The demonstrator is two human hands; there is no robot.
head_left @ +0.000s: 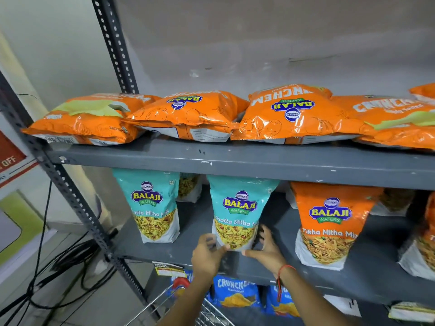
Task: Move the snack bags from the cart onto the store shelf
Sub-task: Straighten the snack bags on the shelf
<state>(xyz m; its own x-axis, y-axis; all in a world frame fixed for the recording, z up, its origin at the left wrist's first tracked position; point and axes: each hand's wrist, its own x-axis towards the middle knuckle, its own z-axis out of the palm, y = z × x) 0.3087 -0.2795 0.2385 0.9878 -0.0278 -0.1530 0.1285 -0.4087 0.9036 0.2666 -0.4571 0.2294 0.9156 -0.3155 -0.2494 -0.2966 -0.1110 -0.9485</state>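
A teal Khatta Mitha Mix bag (pixel 237 212) stands upright on the middle shelf (pixel 195 231) of the grey metal rack. My left hand (pixel 207 252) touches its lower left corner and my right hand (pixel 268 248) cups its lower right side, fingers spread. Another teal bag (pixel 153 208) stands to the left, and an orange Tikha Mitha Mix bag (pixel 327 224) to the right. Part of the wire cart (pixel 209 311) shows at the bottom, below my arms.
Orange wafer bags (pixel 188 114) lie flat along the top shelf (pixel 235 161). Blue Crunchex bags (pixel 235 292) stand on the lower shelf. The rack's perforated post (pixel 77 203) slants down the left. Black cables (pixel 58 267) trail on the floor at left.
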